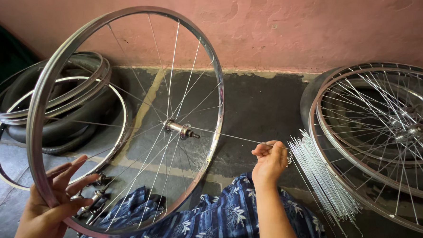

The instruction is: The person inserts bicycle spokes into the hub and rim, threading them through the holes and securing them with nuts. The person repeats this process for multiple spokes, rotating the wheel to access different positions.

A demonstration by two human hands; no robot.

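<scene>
Wheel: shiny silver steel bicycle rim [44, 100], partly laced w/ thin wire spokes, held upright over the lap, above the grey concrete floor [263, 107]; tilted slightly twd the pink plaster wall [312, 19].
Hub: small metal hub w/ axle [179, 129] is seen at the centre, hung on the spokes already fitted.
Left hand [46, 207]: fingers spread, palm pressed against the rim's lower-left outer edge; rim is steadied, not wrapped.
Right hand [269, 160]: fingers pinched together on one loose thin silver spoke [231, 137], which runs from the hand twd the hub.
Spare spokes: fanned bundle of bright steel spokes [321, 173] lies on the floor just right of the right hand.
Other wheels: finished spoked wheels stacked flat [387, 125] at the right; bare rims and black rubber tyres [54, 99] piled at the left, behind the held rim.
Lap: blue floral-print cloth [216, 218] under the wheel.
Handling (judged): rim likely light but stiff, smooth and slippery; best gripped at the rim edge, not by spokes. Single spoke is thin, springy, easily bent; best pinched near its end.
</scene>
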